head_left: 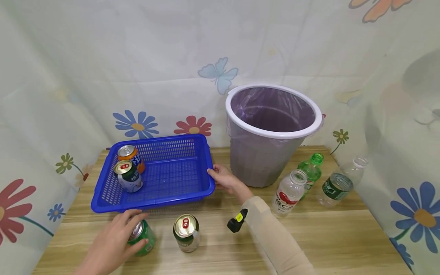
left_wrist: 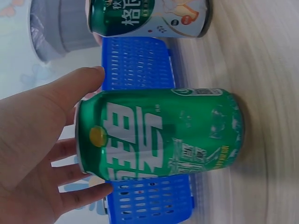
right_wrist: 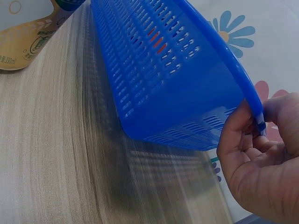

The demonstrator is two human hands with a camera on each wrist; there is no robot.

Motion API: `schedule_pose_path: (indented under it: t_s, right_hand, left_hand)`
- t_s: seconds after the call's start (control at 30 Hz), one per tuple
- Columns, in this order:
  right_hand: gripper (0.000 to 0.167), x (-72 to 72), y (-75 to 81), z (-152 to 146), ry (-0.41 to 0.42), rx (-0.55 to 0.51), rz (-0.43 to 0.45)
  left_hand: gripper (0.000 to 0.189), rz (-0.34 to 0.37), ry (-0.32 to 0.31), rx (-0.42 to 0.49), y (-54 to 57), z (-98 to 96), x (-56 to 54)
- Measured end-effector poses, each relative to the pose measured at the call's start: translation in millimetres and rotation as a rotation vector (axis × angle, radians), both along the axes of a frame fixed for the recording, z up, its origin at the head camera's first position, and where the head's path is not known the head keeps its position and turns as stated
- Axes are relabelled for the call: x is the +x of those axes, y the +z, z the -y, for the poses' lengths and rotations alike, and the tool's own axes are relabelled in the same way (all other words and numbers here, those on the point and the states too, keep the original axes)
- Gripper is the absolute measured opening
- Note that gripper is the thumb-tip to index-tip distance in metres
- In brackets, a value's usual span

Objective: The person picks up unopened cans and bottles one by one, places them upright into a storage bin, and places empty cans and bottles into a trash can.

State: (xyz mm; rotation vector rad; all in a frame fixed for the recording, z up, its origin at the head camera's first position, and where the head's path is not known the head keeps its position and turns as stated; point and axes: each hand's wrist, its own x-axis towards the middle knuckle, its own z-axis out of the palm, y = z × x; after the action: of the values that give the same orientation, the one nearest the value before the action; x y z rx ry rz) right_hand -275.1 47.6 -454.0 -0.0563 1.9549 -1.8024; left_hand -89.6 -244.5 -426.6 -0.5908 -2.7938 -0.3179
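A green soda can (left_wrist: 159,133) with white lettering stands upright on the table. Around its upper part my left hand (head_left: 115,240) is spread, thumb on one side and loosely extended fingers on the other. In the left wrist view, the thumb tip (left_wrist: 96,74) stands off the can's side. My right hand (head_left: 225,177) pinches the right rim of a blue plastic basket (head_left: 168,198), thumb over the edge and fingers beneath. Inside the basket's left end are an orange can (head_left: 137,162) and a dark green and white can (head_left: 132,181).
Another green and white can (head_left: 187,236) stands right of the green one, in front of the basket. Behind my right arm is a grey lined trash bin (head_left: 262,160). Farther right stand a clear bottle (head_left: 288,194), a green bottle (head_left: 313,168) and a labelled water bottle (head_left: 338,185).
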Motion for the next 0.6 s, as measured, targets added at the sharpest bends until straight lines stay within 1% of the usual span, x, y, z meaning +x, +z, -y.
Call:
schedule_pose_path:
  t_s: [0.1,0.2,0.4,0.47,0.6]
  right_hand:
    - [0.026,0.0,-0.2,0.2,0.0,0.003,0.002]
    - [0.026,0.0,-0.4,0.3,-0.002,0.001,-0.001]
    - [0.026,0.0,-0.3,-0.2,-0.004,-0.001,0.007]
    - [0.026,0.0,0.2,-0.2,-0.002,-0.002,0.01]
    - [0.025,0.0,0.9,-0.2,-0.001,-0.004,0.011]
  left_hand:
    - [0.057,0.061,0.019,-0.012,-2.3,0.6,0.5]
    - [0.058,0.108,0.034,-0.022,-2.9,0.4,0.5]
    - [0.068,0.127,0.039,-0.032,-6.2,1.1,1.5]
    - [0.071,0.131,0.039,-0.022,-7.4,1.1,1.9]
    - [0.072,0.161,0.051,0.003,-8.1,-0.5,1.9]
